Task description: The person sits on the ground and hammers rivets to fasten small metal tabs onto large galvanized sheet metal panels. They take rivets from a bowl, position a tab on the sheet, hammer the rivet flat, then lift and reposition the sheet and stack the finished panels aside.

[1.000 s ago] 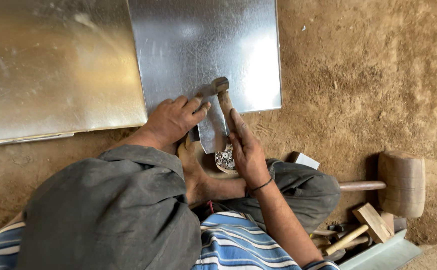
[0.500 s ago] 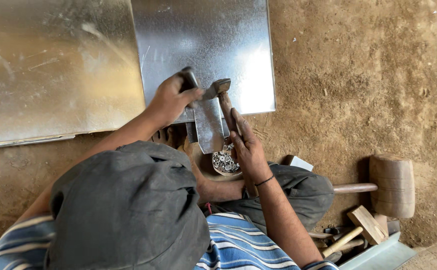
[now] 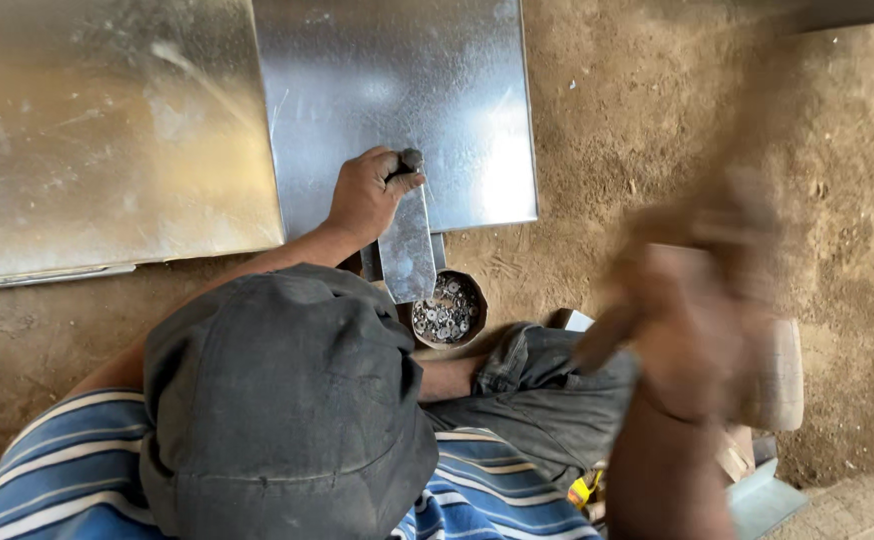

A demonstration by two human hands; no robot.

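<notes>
Steel punch (image 3: 409, 165) upright at near edge of metal sheet (image 3: 397, 110), on dirt floor | left hand (image 3: 365, 195) fisted round it | right hand (image 3: 702, 320) blurred, grip unreadable | washer bowl (image 3: 447, 310) just beside | best: punch square, fingers below head.
</notes>
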